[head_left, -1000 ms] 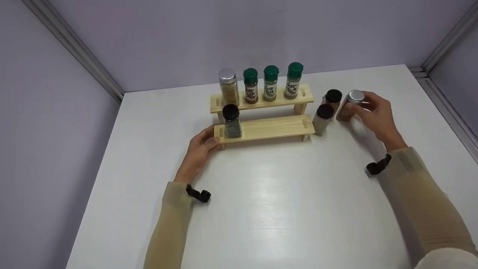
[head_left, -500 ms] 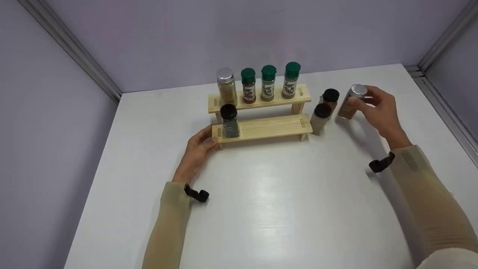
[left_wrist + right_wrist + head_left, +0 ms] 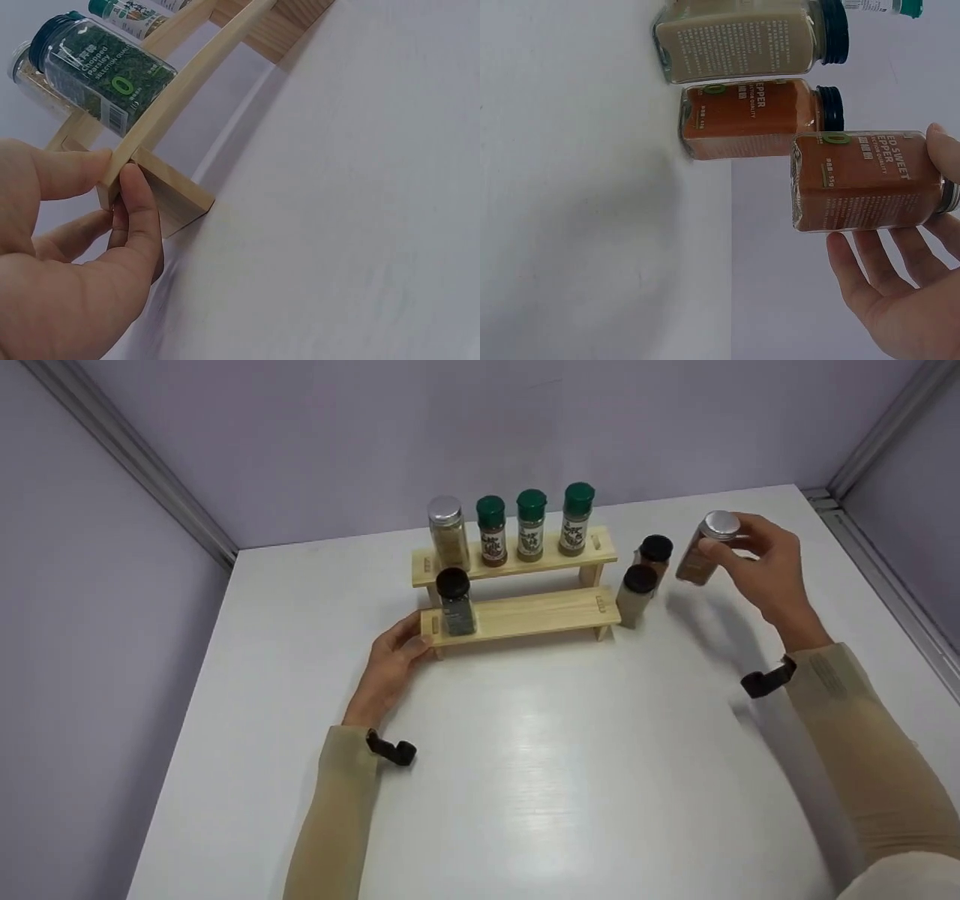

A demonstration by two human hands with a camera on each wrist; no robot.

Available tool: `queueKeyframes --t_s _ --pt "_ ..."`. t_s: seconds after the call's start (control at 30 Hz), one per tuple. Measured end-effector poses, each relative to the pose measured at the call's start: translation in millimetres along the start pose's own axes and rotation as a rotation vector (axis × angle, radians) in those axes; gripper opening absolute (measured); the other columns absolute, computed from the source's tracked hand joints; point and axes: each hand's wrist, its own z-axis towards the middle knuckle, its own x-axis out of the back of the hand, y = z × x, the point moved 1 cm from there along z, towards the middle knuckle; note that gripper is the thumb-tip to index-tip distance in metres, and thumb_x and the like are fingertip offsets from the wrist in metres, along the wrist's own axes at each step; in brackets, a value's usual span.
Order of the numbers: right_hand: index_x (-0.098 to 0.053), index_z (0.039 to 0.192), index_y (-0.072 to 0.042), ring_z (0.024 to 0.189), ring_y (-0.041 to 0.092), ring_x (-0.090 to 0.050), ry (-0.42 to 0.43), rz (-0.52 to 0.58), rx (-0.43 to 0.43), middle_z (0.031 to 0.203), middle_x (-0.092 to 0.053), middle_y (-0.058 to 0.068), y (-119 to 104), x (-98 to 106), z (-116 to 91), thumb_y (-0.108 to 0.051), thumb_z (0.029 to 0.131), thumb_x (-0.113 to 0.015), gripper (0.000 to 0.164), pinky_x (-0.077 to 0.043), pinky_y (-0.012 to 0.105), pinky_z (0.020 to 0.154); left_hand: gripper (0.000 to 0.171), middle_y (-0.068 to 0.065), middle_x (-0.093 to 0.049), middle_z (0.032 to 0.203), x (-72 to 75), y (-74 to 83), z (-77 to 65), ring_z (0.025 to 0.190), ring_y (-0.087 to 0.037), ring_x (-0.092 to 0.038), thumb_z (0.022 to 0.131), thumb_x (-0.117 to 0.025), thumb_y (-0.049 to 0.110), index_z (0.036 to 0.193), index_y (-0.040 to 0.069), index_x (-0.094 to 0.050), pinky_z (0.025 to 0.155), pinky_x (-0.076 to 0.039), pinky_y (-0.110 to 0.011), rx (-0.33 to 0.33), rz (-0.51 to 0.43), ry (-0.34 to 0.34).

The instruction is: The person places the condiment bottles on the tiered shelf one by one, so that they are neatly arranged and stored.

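Note:
My right hand [image 3: 772, 566] grips a silver-capped spice jar [image 3: 862, 184] of red-brown powder near its cap, lifted off the table; its label reads sweet pepper. With thumb and fingers, my left hand [image 3: 90, 247] pinches the left end of the lower shelf of a two-tier wooden spice rack [image 3: 540, 617]. On that shelf's left end stands a black-capped jar of chopped parsley [image 3: 105, 71]. Beside the rack's right end are a black-capped jar of pale powder [image 3: 735, 45] and a black-capped jar of red powder [image 3: 750, 120].
The upper shelf [image 3: 551, 564] bears a silver-capped jar [image 3: 448, 536] at its left and three green-capped bottles [image 3: 531, 526] to the right of it. A lilac wall [image 3: 337, 450] rises behind the white table [image 3: 525, 780].
My right hand has raised the silver-capped jar off the table, away from the two black-capped jars. My left hand keeps its hold on the rack. The head view has shifted slightly.

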Motion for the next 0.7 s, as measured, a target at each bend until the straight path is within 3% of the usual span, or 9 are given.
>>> queueKeyframes --t_s 0.33,0.7 --pt "-0.073 0.137 -0.013 0.112 0.009 -0.067 0.035 -0.009 0.02 0.12 -0.072 -0.011 -32.2 0.9 -0.9 -0.02 0.097 -0.081 0.041 -0.055 0.017 0.081 0.062 -0.015 -0.045 0.158 0.7 -0.3 -0.1 0.136 -0.025 -0.054 0.108 -0.06 0.004 0.166 0.007 -0.037 0.111 -0.055 -0.033 0.005 -0.012 0.0" --pt "-0.075 0.131 -0.005 0.104 0.013 -0.07 0.064 0.067 0.119 0.115 -0.075 -0.007 -65.3 -22.4 -3.8 -0.007 0.093 -0.083 0.039 -0.058 0.019 0.083 0.063 -0.018 -0.045 0.156 0.4 -0.2 -1.7 0.133 -0.026 -0.055 0.108 -0.06 0.002 0.166 0.005 -0.036 0.108 -0.056 -0.033 -0.003 -0.049 -0.011"
